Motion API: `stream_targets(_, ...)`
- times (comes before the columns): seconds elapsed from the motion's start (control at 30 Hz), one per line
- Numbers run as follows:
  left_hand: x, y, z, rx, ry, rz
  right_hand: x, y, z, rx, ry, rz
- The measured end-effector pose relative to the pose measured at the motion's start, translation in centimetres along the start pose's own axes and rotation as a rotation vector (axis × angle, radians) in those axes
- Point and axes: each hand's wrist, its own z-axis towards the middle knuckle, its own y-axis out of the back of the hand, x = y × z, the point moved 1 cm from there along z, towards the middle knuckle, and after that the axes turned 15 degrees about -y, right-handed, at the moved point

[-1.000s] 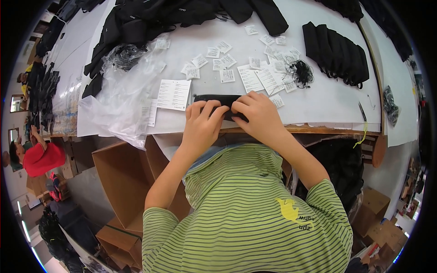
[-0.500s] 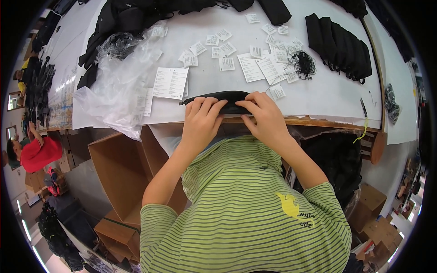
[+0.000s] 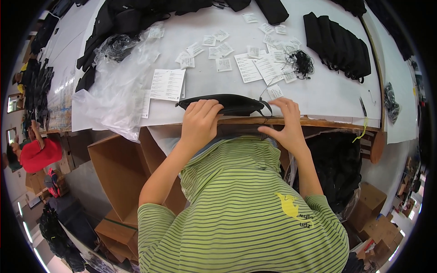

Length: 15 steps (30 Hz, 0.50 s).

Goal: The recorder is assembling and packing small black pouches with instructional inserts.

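Note:
A flat black pouch (image 3: 240, 104) with a long opening along its top lies at the front edge of the white table. My left hand (image 3: 199, 122) is closed on the pouch's near side, left of its middle. At the pouch's right end a black strap loop (image 3: 267, 108) sticks out, with a thin string by it. Just right of that loop my right hand (image 3: 288, 123) is open, thumb and fingers spread apart, with nothing seen between them. A small white packet (image 3: 275, 92) lies just beyond the loop.
Printed white cards (image 3: 167, 83), several small packets (image 3: 223, 64) and a tangle of black strings (image 3: 300, 63) lie beyond the pouch. Clear plastic bags (image 3: 118, 86) are at left, stacked black pouches (image 3: 337, 45) at right. A cardboard box (image 3: 116, 173) stands below the table edge.
My right hand has let go of the pouch and moved right, its fingers spreading. The pouch's opening and right-end loop now show. My left hand keeps its grip.

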Motion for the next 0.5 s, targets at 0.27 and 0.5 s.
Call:
stream_targets(0.27, -0.2, 3.3, 1.5, 0.544, 0.233, -0.229, -2.8, -1.7, -1.6, 0.038, 0.051, -0.050)
stream_targets(0.5, -0.1, 2.5, 1.4, 0.629, 0.299, -0.309, -5.3, -1.7, -2.1, 0.078, -0.313, 0.581)
